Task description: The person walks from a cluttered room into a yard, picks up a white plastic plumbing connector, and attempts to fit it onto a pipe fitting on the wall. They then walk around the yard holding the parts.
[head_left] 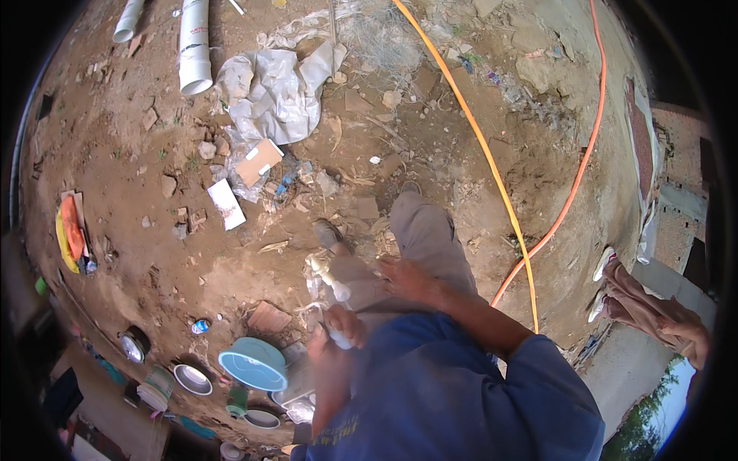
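My left hand (338,329) is closed near my waist, its fingers curled round something pale whose kind I cannot make out. Just beyond it, a white plastic pipe piece with fittings (330,281) lies against my left leg, its open end towards the hand. A thin white loop (310,307) shows by the fingers. Resting flat on my trousered leg (434,234), my right hand (403,278) holds nothing that I can see. Both feet stand on the dirt.
A blue basin (254,363), metal bowls (192,379) and a brick (269,316) lie at the lower left. Yellow (492,165) and orange (578,180) hoses cross on the right. White pipes (195,46) and plastic sheeting (280,96) lie ahead. Another person's legs (642,296) show at right.
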Action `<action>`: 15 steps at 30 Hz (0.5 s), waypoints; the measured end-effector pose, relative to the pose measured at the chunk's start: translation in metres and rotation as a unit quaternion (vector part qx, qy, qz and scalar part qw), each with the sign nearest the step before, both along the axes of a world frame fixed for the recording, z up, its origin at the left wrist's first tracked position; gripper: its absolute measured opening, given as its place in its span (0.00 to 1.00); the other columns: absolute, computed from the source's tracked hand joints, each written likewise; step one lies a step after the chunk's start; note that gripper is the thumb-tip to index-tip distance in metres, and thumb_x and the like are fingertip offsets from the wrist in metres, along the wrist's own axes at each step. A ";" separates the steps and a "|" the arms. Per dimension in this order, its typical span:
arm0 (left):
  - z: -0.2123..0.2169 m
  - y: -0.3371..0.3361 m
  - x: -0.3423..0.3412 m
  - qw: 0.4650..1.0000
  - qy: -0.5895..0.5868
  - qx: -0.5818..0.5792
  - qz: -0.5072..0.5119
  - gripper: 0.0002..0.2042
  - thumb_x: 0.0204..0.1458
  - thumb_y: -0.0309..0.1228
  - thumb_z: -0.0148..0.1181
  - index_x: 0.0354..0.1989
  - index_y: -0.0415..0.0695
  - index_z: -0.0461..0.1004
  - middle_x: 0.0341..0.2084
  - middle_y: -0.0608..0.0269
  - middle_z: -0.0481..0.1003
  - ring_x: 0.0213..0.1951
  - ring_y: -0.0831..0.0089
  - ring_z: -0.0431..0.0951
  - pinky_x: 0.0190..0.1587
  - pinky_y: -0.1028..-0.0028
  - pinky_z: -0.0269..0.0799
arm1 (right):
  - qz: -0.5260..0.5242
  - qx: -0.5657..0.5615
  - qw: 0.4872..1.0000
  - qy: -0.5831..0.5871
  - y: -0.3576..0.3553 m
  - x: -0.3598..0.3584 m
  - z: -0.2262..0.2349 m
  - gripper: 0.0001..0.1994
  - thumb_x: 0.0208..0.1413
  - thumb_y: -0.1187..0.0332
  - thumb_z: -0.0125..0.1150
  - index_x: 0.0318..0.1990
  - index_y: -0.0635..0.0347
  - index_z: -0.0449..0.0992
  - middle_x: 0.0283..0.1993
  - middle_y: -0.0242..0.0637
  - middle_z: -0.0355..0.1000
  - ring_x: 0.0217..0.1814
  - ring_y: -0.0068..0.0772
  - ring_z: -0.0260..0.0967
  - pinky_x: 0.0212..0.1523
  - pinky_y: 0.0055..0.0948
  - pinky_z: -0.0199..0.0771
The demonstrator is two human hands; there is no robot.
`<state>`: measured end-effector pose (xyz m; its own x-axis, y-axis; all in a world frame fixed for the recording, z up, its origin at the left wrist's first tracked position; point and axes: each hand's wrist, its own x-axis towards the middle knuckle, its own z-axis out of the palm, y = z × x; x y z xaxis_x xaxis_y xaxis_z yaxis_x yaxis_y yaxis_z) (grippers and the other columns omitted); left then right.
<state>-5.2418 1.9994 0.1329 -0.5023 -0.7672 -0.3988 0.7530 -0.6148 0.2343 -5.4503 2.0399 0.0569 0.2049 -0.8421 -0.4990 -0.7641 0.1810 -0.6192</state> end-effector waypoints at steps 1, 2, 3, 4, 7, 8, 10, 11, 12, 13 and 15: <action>-0.004 -0.005 -0.003 1.000 -0.002 0.004 0.000 0.16 0.62 0.43 0.55 0.35 0.40 0.71 0.24 0.59 0.65 0.23 0.67 0.67 0.22 0.67 0.66 | -0.016 -0.035 0.999 -0.004 -0.005 -0.012 -0.009 0.21 0.55 0.59 0.63 0.54 0.56 0.72 0.50 0.47 0.73 0.51 0.53 0.73 0.50 0.46 0.74; -0.008 -0.009 -0.007 1.000 -0.004 0.008 0.001 0.16 0.62 0.43 0.55 0.35 0.40 0.71 0.24 0.59 0.65 0.23 0.67 0.67 0.22 0.67 0.66 | -0.044 -0.023 0.999 -0.011 -0.009 -0.025 -0.022 0.21 0.55 0.59 0.64 0.54 0.56 0.72 0.49 0.48 0.73 0.51 0.54 0.73 0.50 0.46 0.74; -0.012 -0.013 -0.010 1.000 -0.005 0.011 -0.001 0.16 0.62 0.43 0.55 0.35 0.40 0.71 0.24 0.59 0.64 0.23 0.67 0.67 0.22 0.67 0.66 | -0.074 -0.013 0.997 -0.017 -0.012 -0.039 -0.038 0.21 0.54 0.59 0.64 0.54 0.56 0.72 0.49 0.48 0.73 0.51 0.54 0.73 0.50 0.46 0.74; -0.015 -0.017 -0.016 0.999 -0.013 0.030 0.012 0.16 0.63 0.43 0.55 0.34 0.40 0.71 0.24 0.59 0.64 0.22 0.67 0.66 0.21 0.67 0.66 | -0.100 -0.004 0.995 -0.024 -0.021 -0.055 -0.052 0.22 0.54 0.59 0.64 0.54 0.57 0.72 0.48 0.49 0.74 0.50 0.54 0.73 0.50 0.46 0.73; -0.026 -0.026 -0.039 0.998 -0.029 0.038 0.036 0.16 0.63 0.42 0.54 0.34 0.40 0.71 0.23 0.59 0.64 0.20 0.68 0.65 0.20 0.67 0.66 | -0.154 0.023 0.987 -0.048 -0.051 -0.113 -0.085 0.22 0.54 0.60 0.65 0.54 0.58 0.71 0.46 0.50 0.74 0.50 0.55 0.73 0.49 0.46 0.73; -0.034 -0.028 -0.048 0.998 -0.049 0.028 0.042 0.15 0.63 0.42 0.55 0.33 0.41 0.71 0.23 0.60 0.64 0.19 0.68 0.65 0.19 0.68 0.65 | -0.166 0.058 0.984 -0.022 -0.063 -0.136 -0.093 0.22 0.54 0.60 0.64 0.54 0.59 0.70 0.47 0.51 0.74 0.51 0.55 0.73 0.50 0.46 0.72; -0.048 -0.028 -0.064 0.996 -0.062 0.040 0.056 0.15 0.63 0.41 0.55 0.33 0.41 0.71 0.22 0.60 0.64 0.19 0.68 0.65 0.18 0.68 0.64 | -0.194 0.135 0.971 0.025 -0.086 -0.177 -0.104 0.22 0.56 0.60 0.61 0.56 0.59 0.69 0.48 0.53 0.75 0.52 0.56 0.73 0.52 0.47 0.71; -0.056 -0.026 -0.073 0.995 -0.067 0.046 0.061 0.15 0.62 0.41 0.55 0.32 0.41 0.71 0.22 0.60 0.64 0.19 0.68 0.65 0.18 0.68 0.64 | -0.206 0.117 0.971 0.016 -0.077 -0.206 -0.143 0.24 0.55 0.60 0.62 0.57 0.59 0.68 0.48 0.54 0.75 0.52 0.57 0.73 0.53 0.47 0.71; -0.067 -0.024 -0.080 0.993 -0.083 0.056 0.059 0.15 0.62 0.41 0.56 0.32 0.41 0.71 0.22 0.60 0.64 0.19 0.68 0.64 0.17 0.69 0.63 | -0.219 0.100 0.970 0.008 -0.068 -0.235 -0.181 0.26 0.54 0.59 0.63 0.58 0.59 0.67 0.48 0.55 0.75 0.52 0.58 0.73 0.53 0.47 0.71; -0.078 -0.017 -0.085 0.990 -0.102 0.083 0.054 0.15 0.62 0.41 0.56 0.31 0.41 0.71 0.22 0.60 0.64 0.19 0.68 0.64 0.17 0.69 0.64 | -0.238 0.117 0.963 0.047 -0.075 -0.254 -0.193 0.28 0.54 0.59 0.63 0.60 0.61 0.66 0.48 0.57 0.75 0.53 0.59 0.72 0.54 0.47 0.71; -0.099 -0.006 -0.094 0.985 -0.116 0.124 0.039 0.15 0.62 0.41 0.57 0.31 0.41 0.71 0.22 0.60 0.64 0.19 0.68 0.64 0.17 0.69 0.64 | -0.264 0.151 0.947 0.106 -0.084 -0.293 -0.228 0.31 0.53 0.58 0.64 0.62 0.65 0.64 0.49 0.60 0.74 0.54 0.60 0.72 0.56 0.46 0.70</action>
<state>-5.3359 1.9935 0.0336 -0.3197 -0.6636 -0.6763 0.7436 -0.6181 0.2550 -5.7432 1.9555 -0.1709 -0.3375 -0.6118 -0.7154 -0.6187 0.7169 -0.3213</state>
